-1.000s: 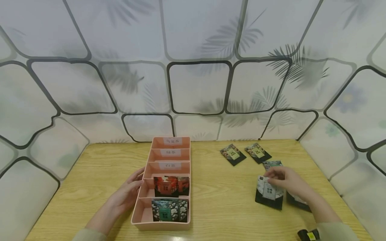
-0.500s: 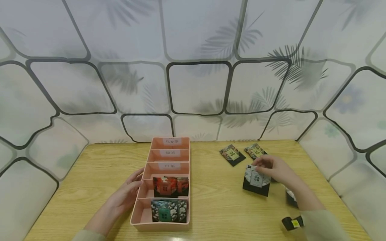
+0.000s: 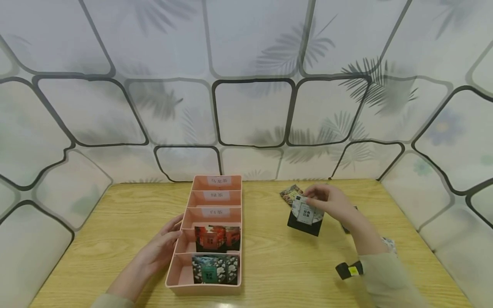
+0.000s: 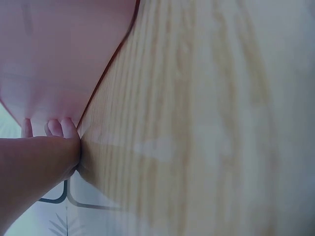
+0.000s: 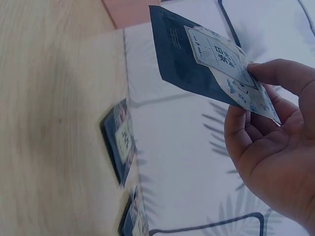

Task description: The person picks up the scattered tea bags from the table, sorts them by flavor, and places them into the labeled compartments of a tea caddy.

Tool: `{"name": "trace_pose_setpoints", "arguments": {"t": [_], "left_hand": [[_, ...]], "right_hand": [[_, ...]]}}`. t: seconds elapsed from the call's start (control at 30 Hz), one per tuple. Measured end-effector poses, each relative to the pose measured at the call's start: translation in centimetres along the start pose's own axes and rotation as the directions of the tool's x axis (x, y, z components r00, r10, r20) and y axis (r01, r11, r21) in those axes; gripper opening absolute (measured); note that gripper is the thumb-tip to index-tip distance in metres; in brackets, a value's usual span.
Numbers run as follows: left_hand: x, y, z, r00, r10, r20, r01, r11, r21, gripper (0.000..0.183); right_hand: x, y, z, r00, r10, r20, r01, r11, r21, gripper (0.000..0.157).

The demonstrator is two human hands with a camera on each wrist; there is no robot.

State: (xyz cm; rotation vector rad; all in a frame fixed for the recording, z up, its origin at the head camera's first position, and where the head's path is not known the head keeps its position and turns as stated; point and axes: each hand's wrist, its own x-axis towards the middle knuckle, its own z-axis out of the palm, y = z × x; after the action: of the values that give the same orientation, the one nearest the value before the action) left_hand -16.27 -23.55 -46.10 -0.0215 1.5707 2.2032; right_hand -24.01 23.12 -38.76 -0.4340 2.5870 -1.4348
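My right hand [image 3: 329, 203] pinches a white and black tea packet [image 3: 306, 216] by its upper edge, raised over the table. In the right wrist view, the thumb lies on the front of the packet [image 5: 211, 64] and the fingers are behind it. A pink compartment box [image 3: 205, 289] stands left of centre. My left hand [image 3: 159, 247] rests against its left side, fingertips touching the outer wall and thumb at the rim. Red tea packets [image 3: 217, 238] stand in the second compartment from the front, green ones [image 3: 215, 269] in the front one. The three rear compartments bear paper labels.
Beyond the held packet lies a yellow-labelled packet [image 3: 289, 192]. The right wrist view shows two such packets [image 5: 123, 140]. More packets are partly hidden by the right forearm and sleeve [image 3: 385, 278]. A black object with a yellow mark [image 3: 348, 270] sits at that sleeve.
My right hand has carried the white and black packet left and toward the back, from the right-hand packets to in front of the yellow-labelled ones. The left hand has stayed at the box.
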Motion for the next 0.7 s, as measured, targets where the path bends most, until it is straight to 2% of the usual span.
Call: {"name": "trace_pose_setpoints", "arguments": {"t": [0.17,0.47,0.7], "left_hand": [[-0.1,0.0,0.0,1.0,-0.018,-0.016,0.018,1.0,0.016,0.063],[0.0,0.0,0.0,1.0,-0.02,-0.015,0.02,1.0,0.013,0.061],[0.1,-0.2,-0.1,1.0,-0.001,0.008,0.001,1.0,-0.005,0.06]], "right_hand": [[1.0,-1.1,0.9,1.0,-0.001,0.002,0.001,0.999,0.047,0.025],[2.6,-3.1,2.9,0.994,-0.106,0.017,0.103,0.989,0.108,0.019],[3.8,-4.7,4.3,0.992,-0.126,0.033,0.121,0.986,0.118,0.018]]}}
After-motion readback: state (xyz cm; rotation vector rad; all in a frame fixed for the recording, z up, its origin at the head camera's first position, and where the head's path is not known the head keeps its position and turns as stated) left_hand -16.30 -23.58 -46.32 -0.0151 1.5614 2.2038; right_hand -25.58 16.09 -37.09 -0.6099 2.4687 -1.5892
